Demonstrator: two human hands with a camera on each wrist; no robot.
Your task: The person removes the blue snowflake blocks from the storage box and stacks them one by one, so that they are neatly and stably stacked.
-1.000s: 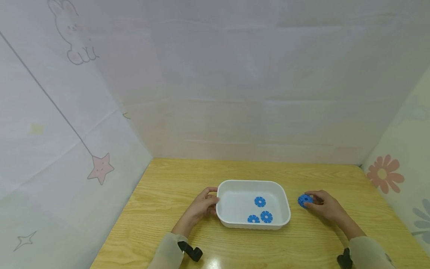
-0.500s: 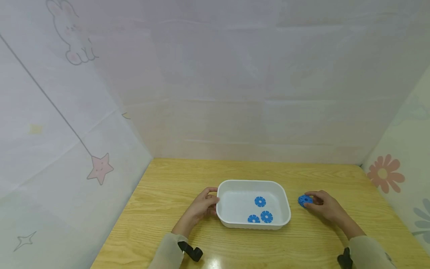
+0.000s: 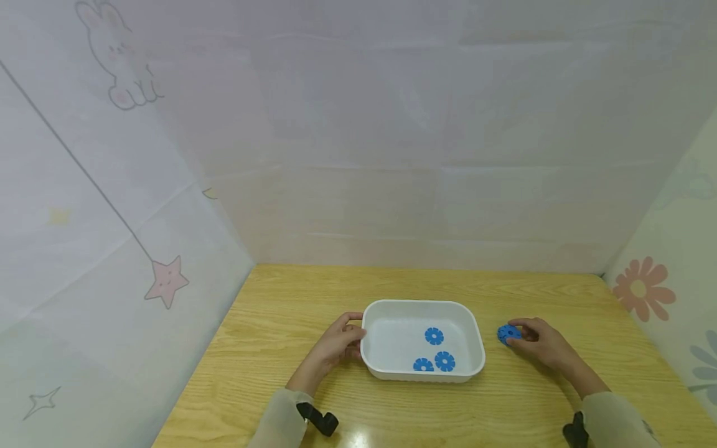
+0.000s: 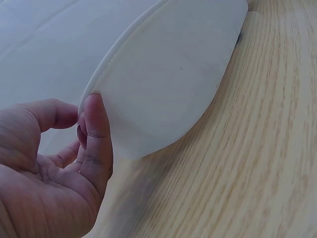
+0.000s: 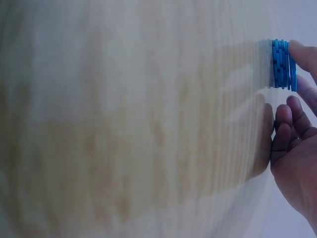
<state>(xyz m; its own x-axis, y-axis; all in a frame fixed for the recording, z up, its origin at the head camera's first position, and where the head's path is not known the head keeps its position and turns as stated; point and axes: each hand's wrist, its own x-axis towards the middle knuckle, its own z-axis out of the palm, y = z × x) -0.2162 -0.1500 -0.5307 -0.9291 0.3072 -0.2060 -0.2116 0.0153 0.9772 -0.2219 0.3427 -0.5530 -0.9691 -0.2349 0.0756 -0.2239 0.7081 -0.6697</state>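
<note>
A white plastic tub (image 3: 398, 374) stands on the table in the head view, with three blue notched discs inside, one of them a flat disc (image 3: 434, 336) on its floor. My left hand (image 3: 335, 342) grips the tub's left rim; in the left wrist view the hand (image 4: 64, 158) has thumb and fingers on either side of that edge. To the right of the tub, a short stack of blue notched discs (image 3: 507, 334) rests on the table. My right hand (image 3: 544, 346) pinches this stack; the right wrist view shows several layered discs (image 5: 283, 64) at the fingertips.
The wooden table (image 3: 302, 286) runs back to a pale cloth backdrop (image 3: 358, 186) with printed figures. Black straps with camera mounts (image 3: 318, 418) sit on both sleeves. Bare wood lies between the tub and the stack.
</note>
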